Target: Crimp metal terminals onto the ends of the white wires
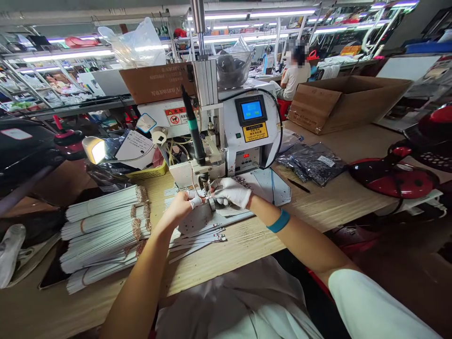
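My left hand (pixel 183 204), with white covers on some fingertips, is closed in a pinch just under the head of a white benchtop machine (pixel 208 117). My right hand (pixel 231 192), in a white glove, pinches close beside it at the same spot. Whatever is between the fingers of either hand is too small to make out. A small metal block (pixel 211 203) sits between the hands. Below them lie several white strips (pixel 197 242) with small connector ends. Bundles of similar white strips (pixel 102 235), with copper-coloured ends, are stacked to the left.
A lit lamp (pixel 94 149) stands at left, near a yellow basket (pixel 150 173). To the right are dark plastic bags (pixel 318 162), a black pen (pixel 298 185), a cardboard box (pixel 346 101) and a red ladybug-shaped item (pixel 395 179). Another person (pixel 291 77) sits behind.
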`<state>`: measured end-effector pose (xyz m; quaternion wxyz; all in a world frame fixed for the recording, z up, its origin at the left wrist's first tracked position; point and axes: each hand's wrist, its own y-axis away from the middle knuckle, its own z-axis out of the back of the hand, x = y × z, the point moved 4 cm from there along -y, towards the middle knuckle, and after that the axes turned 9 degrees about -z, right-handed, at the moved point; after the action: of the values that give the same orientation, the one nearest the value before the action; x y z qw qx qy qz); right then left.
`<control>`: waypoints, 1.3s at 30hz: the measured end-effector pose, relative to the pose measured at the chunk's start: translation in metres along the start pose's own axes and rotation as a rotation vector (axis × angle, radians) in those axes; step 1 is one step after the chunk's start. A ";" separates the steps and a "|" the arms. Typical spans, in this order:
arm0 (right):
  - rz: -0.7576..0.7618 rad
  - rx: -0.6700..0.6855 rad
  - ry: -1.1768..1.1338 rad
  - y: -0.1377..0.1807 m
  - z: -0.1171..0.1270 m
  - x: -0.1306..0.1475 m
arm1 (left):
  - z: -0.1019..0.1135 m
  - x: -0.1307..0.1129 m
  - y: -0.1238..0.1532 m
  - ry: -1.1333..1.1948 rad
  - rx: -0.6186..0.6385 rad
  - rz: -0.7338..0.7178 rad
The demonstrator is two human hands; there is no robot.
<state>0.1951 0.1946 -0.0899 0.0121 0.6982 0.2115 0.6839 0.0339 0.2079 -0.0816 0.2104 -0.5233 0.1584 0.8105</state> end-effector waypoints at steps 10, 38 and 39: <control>0.046 0.003 0.020 -0.004 0.003 -0.004 | 0.001 0.006 -0.002 -0.012 0.012 0.043; 0.193 -0.200 0.825 0.032 0.059 0.033 | 0.017 0.003 0.003 -0.763 0.004 -0.088; 0.186 -0.196 0.823 0.032 0.058 0.031 | 0.014 0.005 0.001 -0.733 0.009 -0.102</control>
<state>0.2587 0.1905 -0.0546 -0.0687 0.3787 0.0690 0.9204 0.0205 0.2145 -0.0809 0.2953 -0.2044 0.0498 0.9319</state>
